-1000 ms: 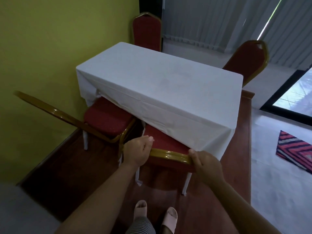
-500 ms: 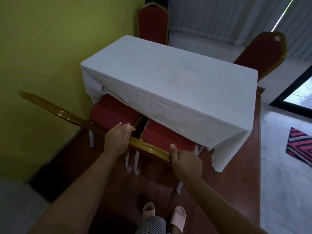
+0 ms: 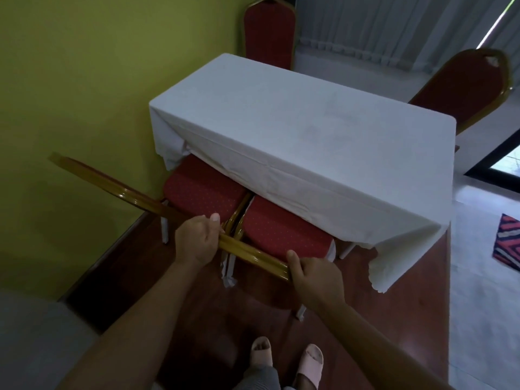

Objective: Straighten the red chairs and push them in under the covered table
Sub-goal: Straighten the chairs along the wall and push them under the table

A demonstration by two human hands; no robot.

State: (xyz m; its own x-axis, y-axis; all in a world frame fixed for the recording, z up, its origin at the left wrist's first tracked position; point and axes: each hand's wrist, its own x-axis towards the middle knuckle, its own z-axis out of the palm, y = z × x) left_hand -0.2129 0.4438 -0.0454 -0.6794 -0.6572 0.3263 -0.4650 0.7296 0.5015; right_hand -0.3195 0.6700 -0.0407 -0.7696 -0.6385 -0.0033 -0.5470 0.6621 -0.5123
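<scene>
A table under a white cloth [image 3: 323, 130] fills the middle. Two red chairs with gold frames stand at its near long side, their seats partly under the cloth's hem. The right near chair [image 3: 284, 233] has its gold top rail gripped by my left hand [image 3: 197, 240] and my right hand [image 3: 315, 274]. The left near chair [image 3: 202, 190] sits close beside it, seat edges almost touching, and its gold back rail [image 3: 112, 187] stretches toward the yellow wall. A third red chair [image 3: 268, 32] stands at the far end. A fourth [image 3: 461, 91] leans at the far right side.
A yellow wall [image 3: 84, 80] runs close along the left. The table stands on a dark wooden platform [image 3: 416, 305] with a step down to pale floor on the right. A striped rug [image 3: 509, 243] lies there. My feet in pink slippers [image 3: 287, 361] are just behind the held chair.
The held chair has shifted left and now sits tight beside the left chair, seat lined up with it. Both hands stayed on its back rail. My view moved closer.
</scene>
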